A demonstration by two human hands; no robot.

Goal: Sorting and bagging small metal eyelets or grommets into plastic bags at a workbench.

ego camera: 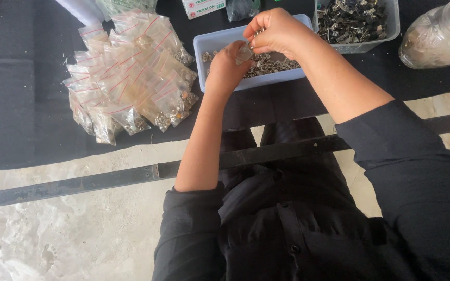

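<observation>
Black shirt sleeves [417, 177], pushed up on both forearms, are closest to the camera, and below them runs a dark metal bar [105, 179] over a pale stone floor [69, 239].

Both hands work over a light blue rectangular plastic tray [220, 39] that stands on a black cloth [22, 78]. Inside the tray lies a heap of small silver metal snap parts [272, 65], round and shiny; they are too many and too small to count. The left hand [226, 67] has its fingers curled together around a small clear plastic bag [245, 52], which it holds just above the heap. The right hand [274, 31] is over it, its fingertips pressed together at the mouth of the bag; they seem to pinch one small metal part, but this is too small to tell for sure.

Left of the tray is one pile of small clear zip bags with red stripes [131, 78], each with some silver parts in its lower end; about twenty or more, overlapping, so an exact count is not possible. Right of the tray stands one clear plastic box of dark and silver metal pieces [352, 21], and further right one clear glass jar [438, 36] lies tilted. One white and green cardboard box [203, 7] is at the top edge.
</observation>
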